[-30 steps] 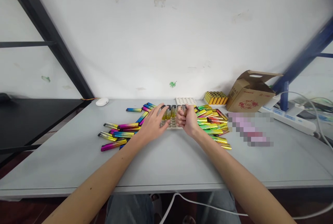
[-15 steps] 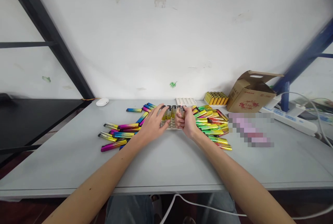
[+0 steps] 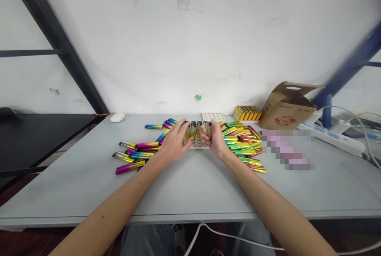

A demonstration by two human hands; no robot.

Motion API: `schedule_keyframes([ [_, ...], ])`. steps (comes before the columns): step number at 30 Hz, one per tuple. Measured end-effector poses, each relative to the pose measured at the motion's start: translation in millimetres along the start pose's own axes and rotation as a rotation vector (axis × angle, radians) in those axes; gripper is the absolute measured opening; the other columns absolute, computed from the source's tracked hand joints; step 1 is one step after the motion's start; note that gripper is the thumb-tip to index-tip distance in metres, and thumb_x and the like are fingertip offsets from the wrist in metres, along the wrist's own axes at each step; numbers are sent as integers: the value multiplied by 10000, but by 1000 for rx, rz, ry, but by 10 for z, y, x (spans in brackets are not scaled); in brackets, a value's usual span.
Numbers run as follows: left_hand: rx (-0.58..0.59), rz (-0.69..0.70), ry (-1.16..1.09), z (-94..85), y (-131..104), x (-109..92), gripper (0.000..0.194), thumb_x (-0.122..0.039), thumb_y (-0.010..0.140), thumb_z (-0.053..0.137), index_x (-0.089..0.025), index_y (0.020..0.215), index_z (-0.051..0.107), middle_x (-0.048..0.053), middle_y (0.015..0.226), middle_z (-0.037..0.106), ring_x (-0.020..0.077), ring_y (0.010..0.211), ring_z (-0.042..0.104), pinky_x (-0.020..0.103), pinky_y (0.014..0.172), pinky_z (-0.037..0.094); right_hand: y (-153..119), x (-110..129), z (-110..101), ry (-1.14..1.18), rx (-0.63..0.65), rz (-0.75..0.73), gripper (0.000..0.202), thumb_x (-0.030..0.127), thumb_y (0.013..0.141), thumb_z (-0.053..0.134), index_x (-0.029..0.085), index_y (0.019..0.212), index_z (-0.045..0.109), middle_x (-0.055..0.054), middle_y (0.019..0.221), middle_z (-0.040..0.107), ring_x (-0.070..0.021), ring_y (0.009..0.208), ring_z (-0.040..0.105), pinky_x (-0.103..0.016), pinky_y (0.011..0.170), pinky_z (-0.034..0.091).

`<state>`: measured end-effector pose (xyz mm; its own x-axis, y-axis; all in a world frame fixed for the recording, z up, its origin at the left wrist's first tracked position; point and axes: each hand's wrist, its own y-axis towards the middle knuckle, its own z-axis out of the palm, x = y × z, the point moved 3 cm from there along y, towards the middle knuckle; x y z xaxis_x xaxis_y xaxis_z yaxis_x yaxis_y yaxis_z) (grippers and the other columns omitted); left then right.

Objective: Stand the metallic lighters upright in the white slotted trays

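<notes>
Between left hand [image 3: 173, 145], fingers spread, and right hand [image 3: 217, 141], curled around one lighter [image 3: 208, 129]: upright lighter row [image 3: 196, 129], pale tray [image 3: 196, 143]. Outward of right hand: metallic lighter pile [image 3: 242, 145], desk [image 3: 196, 184].

Lighter [image 3: 209, 128]: gripped upright, partly hidden by right fingers [image 3: 204, 138] | dark-topped, yellowish lighters [image 3: 199, 128]: stood in a row in pale tray [image 3: 195, 143], laid on desk [image 3: 190, 184]

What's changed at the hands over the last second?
Right hand moved slightly left, and its fist loosened around the lighter; no visible release. Unchanged: left hand open beside the standing lighters, left pile, right pile, cardboard box.
</notes>
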<state>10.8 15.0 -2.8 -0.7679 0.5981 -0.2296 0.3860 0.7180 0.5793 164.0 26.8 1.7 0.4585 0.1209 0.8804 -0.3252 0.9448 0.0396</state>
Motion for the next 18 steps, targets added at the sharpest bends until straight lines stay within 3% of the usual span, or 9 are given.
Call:
schedule_keyframes([
  [7,-43,-10,9,22,-9,37,542,-323,929,467,-171,1430,323,167,1453,408,295,1362,397,472,1110,374,-13,102,15,-97,7,-113,235,452,852,445,221,820,481,38,618,495,-118,456,420,-238,426,343],
  [9,-58,-13,21,40,-13,61,559,-320,927,472,-163,1437,307,170,1449,411,298,1364,396,474,1115,369,-12,128,-10,-217,-26,-228,284,495,871,465,219,848,529,13,681,544,-145,547,495,-262,487,400],
  [11,-67,-14,32,60,-16,86,566,-328,929,473,-155,1440,300,177,1449,409,303,1367,392,476,1118,366,-31,180,-27,-388,-61,-393,310,513,886,495,218,852,583,-20,786,599,-172,717,558,-289,653,466],
  [14,-67,-20,46,78,-18,110,553,-340,934,468,-147,1429,316,185,1445,410,306,1363,393,477,1115,367,-86,272,-24,-667,-89,-615,276,462,905,524,223,851,651,-48,922,621,-200,941,555,-321,886,430],
  [18,-49,-31,50,69,-16,103,535,-335,933,468,-134,1412,340,192,1442,409,308,1361,392,469,1114,364,-120,316,-36,-901,-90,-700,207,371,917,534,241,962,689,-58,942,646,-223,929,562,-357,876,419],
])
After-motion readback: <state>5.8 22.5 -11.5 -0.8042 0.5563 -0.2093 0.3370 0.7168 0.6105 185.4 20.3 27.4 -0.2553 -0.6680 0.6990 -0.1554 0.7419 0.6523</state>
